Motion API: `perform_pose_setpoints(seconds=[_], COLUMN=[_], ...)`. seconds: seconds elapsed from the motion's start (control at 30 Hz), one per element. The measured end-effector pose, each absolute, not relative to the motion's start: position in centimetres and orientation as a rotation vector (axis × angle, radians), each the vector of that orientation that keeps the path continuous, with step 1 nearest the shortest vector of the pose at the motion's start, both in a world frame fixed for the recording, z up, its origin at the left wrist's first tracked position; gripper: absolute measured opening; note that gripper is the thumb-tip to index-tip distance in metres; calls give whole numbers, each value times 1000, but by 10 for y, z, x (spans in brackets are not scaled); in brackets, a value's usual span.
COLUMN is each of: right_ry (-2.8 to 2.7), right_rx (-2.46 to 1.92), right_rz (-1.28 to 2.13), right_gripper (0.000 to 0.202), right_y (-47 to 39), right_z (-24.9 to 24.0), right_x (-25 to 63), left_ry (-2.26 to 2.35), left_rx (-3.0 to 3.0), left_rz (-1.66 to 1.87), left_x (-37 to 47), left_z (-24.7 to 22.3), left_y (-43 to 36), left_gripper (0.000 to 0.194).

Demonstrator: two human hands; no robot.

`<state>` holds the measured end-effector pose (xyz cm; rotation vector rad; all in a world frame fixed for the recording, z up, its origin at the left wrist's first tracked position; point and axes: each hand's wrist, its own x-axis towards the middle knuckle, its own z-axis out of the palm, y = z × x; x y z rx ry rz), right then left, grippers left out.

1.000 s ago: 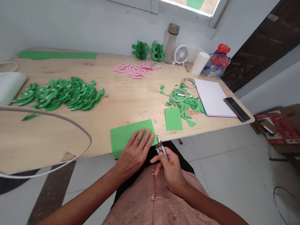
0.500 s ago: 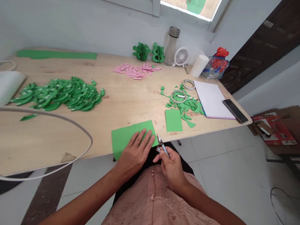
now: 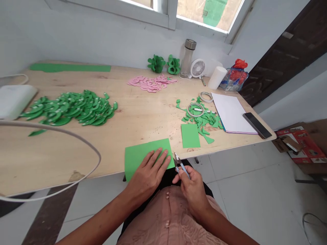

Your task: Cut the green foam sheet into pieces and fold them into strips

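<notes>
- Sheet, green and rectangular (image 3: 138,154), lay partly over the counter's (image 3: 143,119) front edge.
- Left hand (image 3: 146,177) rested flat on it, grip slightly spread.
- Right hand's (image 3: 194,185) grip pinched a slim light-blue tool (image 3: 185,170) just beside.

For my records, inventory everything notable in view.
Sheets: two, green, front
Tool: one, blue, front
Scraps: many, green, right
Tape rolls: two, pale, right
Paper stack: one, white, right
Phone: one, black, right
Cutouts: many, green left, pink rear
Ornaments: two, green, rear
Bottle: one, clear, rear
Fan, roll: one each, white, rear
Bag: one, clear, rear
Strip: one, green, rear
Cable: one, white, left
Cartons: several, red and brown, right
Table: one, tan, centre
Left hand, right hand: one each, bare, front
</notes>
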<state>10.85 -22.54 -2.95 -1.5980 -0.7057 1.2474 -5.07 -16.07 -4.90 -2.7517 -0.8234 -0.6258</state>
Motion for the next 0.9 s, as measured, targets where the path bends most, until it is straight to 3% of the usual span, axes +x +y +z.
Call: perform_pose_setpoints(seconds=[0.5,0.9], right_ry=[-636,-619], right_rx=[-1553,-1525], right_rz=[1273,1306], right_gripper=[37,34], right_y=[-219,-234], right_z=[-30,-19], right_x=[111,121], left_ry=[-759,-1014], left_rx=[-2756,-2995], left_rz=[-637,-784], left_x=[-56,-54], left_z=[-47,-30], left_y=[-161,-153], left_gripper=[41,38])
